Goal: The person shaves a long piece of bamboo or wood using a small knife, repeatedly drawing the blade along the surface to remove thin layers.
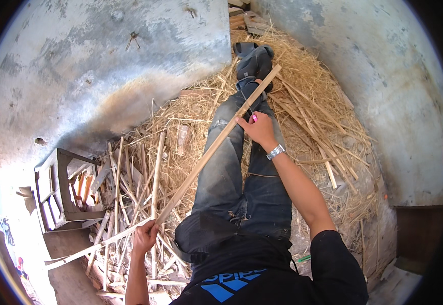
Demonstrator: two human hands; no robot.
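I sit on the ground with my legs in worn jeans (231,168) stretched out ahead. A long pale bamboo strip (208,152) runs slantwise from low left up past my shoes (254,61). My left hand (144,236) is closed around the strip's lower part. My right hand (257,127), with a metal watch on the wrist, presses on the strip over my knee and holds a small tool with a pink tip against it. The tool's blade is hidden.
Straw and bamboo shavings (302,101) cover the ground around my legs. Several split bamboo slats (125,183) lie at my left beside a small wooden stool frame (61,188). Grey plastered walls (104,66) rise on both sides.
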